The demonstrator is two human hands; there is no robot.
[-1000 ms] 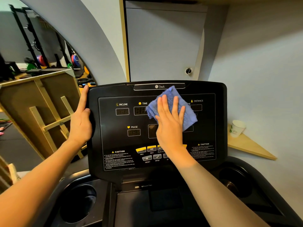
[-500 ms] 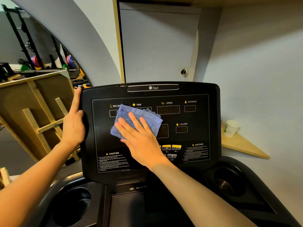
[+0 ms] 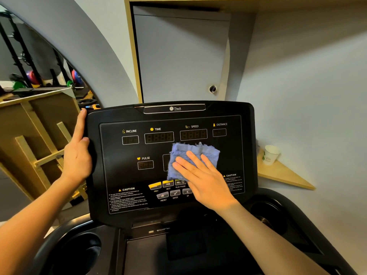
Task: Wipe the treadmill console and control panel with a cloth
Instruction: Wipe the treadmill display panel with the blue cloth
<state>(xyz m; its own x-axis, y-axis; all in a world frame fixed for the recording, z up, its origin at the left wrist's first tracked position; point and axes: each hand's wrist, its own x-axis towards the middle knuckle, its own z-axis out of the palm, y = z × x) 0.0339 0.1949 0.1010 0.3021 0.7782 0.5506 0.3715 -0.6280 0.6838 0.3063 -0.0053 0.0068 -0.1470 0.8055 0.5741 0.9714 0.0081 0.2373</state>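
**Q:** How far along is the wiping?

**A:** I judge it midway. My right hand (image 3: 200, 181) presses a blue cloth (image 3: 193, 155) flat against the middle of the treadmill's black control panel (image 3: 127, 175), just below the time and speed readouts and just above the row of yellow buttons (image 3: 161, 184). No dust or streaks show on the glossy surface, so I cannot tell which parts are already clean. The panel's outer frame, the caution labels, and the two cup holders (image 3: 79, 253) lower down look like ground left to cover.

**Q:** How are your hands placed?

**A:** My right palm lies open on the cloth, fingers spread and straight, pointing up and to the left, not curled around it. My left hand (image 3: 76, 155) grips the panel's left edge, thumb on the front face, index finger stretched up along the side, steadying it. Both forearms reach in from the bottom corners.
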